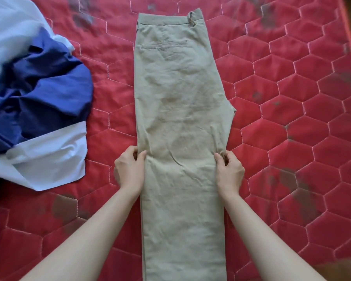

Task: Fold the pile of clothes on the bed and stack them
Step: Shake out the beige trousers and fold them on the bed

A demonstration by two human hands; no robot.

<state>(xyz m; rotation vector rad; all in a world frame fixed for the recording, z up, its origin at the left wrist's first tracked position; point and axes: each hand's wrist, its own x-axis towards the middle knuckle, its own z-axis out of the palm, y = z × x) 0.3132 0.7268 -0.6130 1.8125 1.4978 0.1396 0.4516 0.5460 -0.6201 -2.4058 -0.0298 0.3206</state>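
Now both hands, left (129, 169) and right (229, 171), each grip pinching the trousers' (180, 110) side edges.

bed: red quilted cover (292, 110) with six-sided stitching
middle: tan trousers (180, 118) lying flat
left: crumpled blue and white clothes (41, 102)

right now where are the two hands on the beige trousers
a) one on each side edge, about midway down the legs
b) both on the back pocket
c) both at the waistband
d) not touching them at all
a: the left hand and right hand each pinch a side edge of the trousers, well below the waistband and pocket.
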